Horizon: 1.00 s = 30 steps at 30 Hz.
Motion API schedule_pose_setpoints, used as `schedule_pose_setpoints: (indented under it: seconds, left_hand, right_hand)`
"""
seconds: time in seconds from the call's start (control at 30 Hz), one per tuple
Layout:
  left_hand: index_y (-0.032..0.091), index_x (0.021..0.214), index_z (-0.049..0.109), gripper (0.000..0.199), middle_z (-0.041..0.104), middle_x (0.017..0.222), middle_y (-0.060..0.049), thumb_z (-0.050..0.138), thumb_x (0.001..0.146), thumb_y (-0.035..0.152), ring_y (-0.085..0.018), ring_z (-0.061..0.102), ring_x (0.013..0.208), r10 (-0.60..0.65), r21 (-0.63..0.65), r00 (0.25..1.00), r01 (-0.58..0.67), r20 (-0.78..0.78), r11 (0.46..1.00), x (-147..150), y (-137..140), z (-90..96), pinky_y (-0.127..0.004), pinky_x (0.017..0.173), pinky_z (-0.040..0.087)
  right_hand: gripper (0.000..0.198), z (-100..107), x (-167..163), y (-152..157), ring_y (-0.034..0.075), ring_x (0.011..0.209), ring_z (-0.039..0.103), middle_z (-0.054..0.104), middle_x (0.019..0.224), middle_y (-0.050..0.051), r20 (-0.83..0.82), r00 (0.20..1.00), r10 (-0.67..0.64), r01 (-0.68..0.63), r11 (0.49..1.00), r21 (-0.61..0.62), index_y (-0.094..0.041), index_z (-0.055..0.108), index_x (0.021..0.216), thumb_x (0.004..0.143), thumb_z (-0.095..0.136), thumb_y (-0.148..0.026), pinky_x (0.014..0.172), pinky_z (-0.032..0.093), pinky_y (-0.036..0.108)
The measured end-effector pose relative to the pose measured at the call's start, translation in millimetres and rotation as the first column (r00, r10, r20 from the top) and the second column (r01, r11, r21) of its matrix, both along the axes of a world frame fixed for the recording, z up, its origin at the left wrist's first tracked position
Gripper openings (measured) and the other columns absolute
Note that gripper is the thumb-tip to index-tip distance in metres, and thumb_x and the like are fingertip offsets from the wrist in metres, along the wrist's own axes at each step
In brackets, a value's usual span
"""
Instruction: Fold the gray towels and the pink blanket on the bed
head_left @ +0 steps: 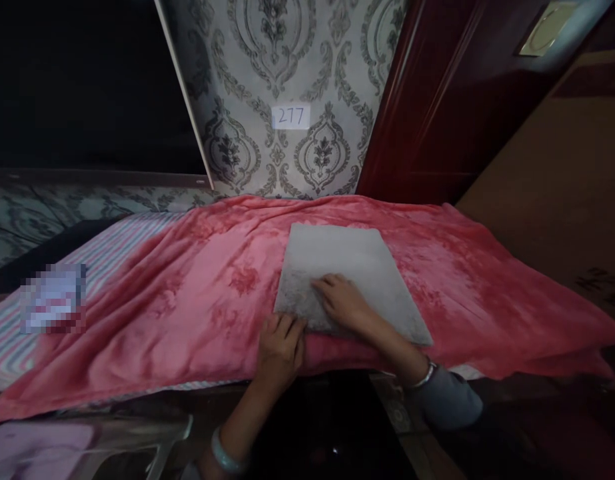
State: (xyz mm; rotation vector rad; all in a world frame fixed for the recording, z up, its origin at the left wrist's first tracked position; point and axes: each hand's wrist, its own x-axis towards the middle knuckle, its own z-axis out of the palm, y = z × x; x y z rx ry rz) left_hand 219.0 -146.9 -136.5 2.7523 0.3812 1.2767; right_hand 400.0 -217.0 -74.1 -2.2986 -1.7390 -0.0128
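Observation:
A flat grey square mat with a soft-looking surface lies on a pink-red plush blanket. My left hand is at the mat's near left corner, its fingers curled over that edge. Resting on the mat's left-middle part is my right hand, fingers extended and lying on the surface. A small ridge or texture shows in the grey pile around the right fingertips. The underside of the near left corner is hidden by my left hand.
A pixelated item lies at the left on a striped cloth. A large dark screen stands behind at left. A cardboard surface leans at right. A pink stool is at the lower left.

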Motion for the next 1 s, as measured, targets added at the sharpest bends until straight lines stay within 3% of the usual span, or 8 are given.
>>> schedule_pose_setpoints:
  seconds: [0.1,0.27,0.43,0.47,0.63,0.73,0.83,1.0]
  left_hand:
    - [0.019,0.108,0.069,0.029,0.069,0.098,-0.009,0.053,0.087,0.008,-0.023,0.06,0.093,0.007,-0.014,1.0,-0.007,0.015,1.0,0.5,0.0,-2.1,-0.04,0.081,0.052]
    - [0.017,0.108,0.068,0.028,0.069,0.099,-0.009,0.055,0.086,0.008,-0.023,0.059,0.093,0.002,0.006,1.0,-0.002,0.026,1.0,0.6,-0.4,-2.6,-0.039,0.08,0.051]
    - [0.018,0.107,0.068,0.029,0.069,0.096,-0.007,0.055,0.084,0.006,-0.022,0.059,0.09,-0.008,-0.034,0.999,0.009,0.047,0.999,-0.5,-0.3,0.1,-0.038,0.077,0.05]
    - [0.018,0.107,0.068,0.029,0.068,0.095,-0.007,0.056,0.084,0.006,-0.022,0.059,0.089,-0.01,-0.046,0.999,0.012,0.048,0.999,-0.5,-0.2,0.6,-0.038,0.076,0.05]
    - [0.019,0.105,0.068,0.027,0.069,0.094,-0.007,0.056,0.085,0.007,-0.022,0.059,0.087,0.006,-0.051,1.0,-0.004,0.027,0.999,0.5,-0.8,0.4,-0.038,0.075,0.05]
    - [0.018,0.105,0.068,0.027,0.069,0.093,-0.007,0.056,0.084,0.007,-0.023,0.06,0.085,0.012,-0.026,0.999,-0.011,0.045,1.0,-0.3,-1.6,0.6,-0.039,0.073,0.049]
    - [0.019,0.104,0.068,0.025,0.069,0.092,-0.007,0.055,0.085,0.008,-0.022,0.061,0.085,-0.005,-0.027,0.998,0.007,0.059,1.0,-2.1,0.6,7.3,-0.038,0.072,0.049]
    - [0.021,0.106,0.07,0.027,0.072,0.104,-0.008,0.049,0.092,0.013,-0.022,0.064,0.097,-0.01,-0.061,1.0,0.01,-0.002,0.998,4.7,14.1,24.6,-0.04,0.085,0.052]
  right_hand:
    - [0.045,7.4,8.6,6.0,0.027,0.112,0.057,0.065,0.12,0.014,-0.009,0.998,-0.055,0.056,0.997,0.053,-0.019,0.065,0.129,0.089,0.048,-0.009,0.095,0.047,0.039]
    - [0.043,1.4,9.4,44.3,0.019,0.104,0.063,0.071,0.11,0.006,-0.187,0.939,0.289,-0.29,0.957,0.022,-0.022,0.072,0.116,0.083,0.05,-0.004,0.095,0.048,0.031]
    - [0.047,6.0,35.4,68.6,0.026,0.11,0.06,0.067,0.119,0.016,-0.011,0.999,-0.047,0.046,0.999,-0.02,-0.015,0.069,0.123,0.082,0.049,-0.003,0.095,0.048,0.037]
    - [0.048,6.6,37.0,70.4,0.025,0.11,0.06,0.067,0.12,0.016,-0.008,0.999,-0.045,0.046,0.999,0.006,-0.014,0.068,0.125,0.083,0.048,-0.003,0.096,0.048,0.037]
    - [0.045,-3.2,28.7,83.5,0.02,0.107,0.06,0.069,0.113,0.008,-0.111,0.93,0.35,-0.356,0.933,-0.042,-0.021,0.071,0.122,0.084,0.053,-0.007,0.098,0.046,0.033]
    - [0.053,-5.5,40.9,92.0,0.025,0.119,0.056,0.062,0.131,0.014,-0.033,0.987,0.158,-0.159,0.987,-0.032,-0.018,0.062,0.135,0.084,0.053,-0.007,0.102,0.045,0.038]
    - [0.063,-1.7,58.4,87.2,0.028,0.133,0.047,0.048,0.15,0.015,-0.007,0.999,0.032,-0.032,0.999,0.044,-0.018,0.048,0.148,0.086,0.054,-0.013,0.107,0.043,0.044]
    - [0.052,-2.2,52.1,48.3,0.031,0.146,0.033,0.037,0.159,0.012,0.005,0.967,0.256,-0.256,0.966,-0.018,-0.024,0.048,0.149,0.098,0.049,-0.033,0.115,0.032,0.053]
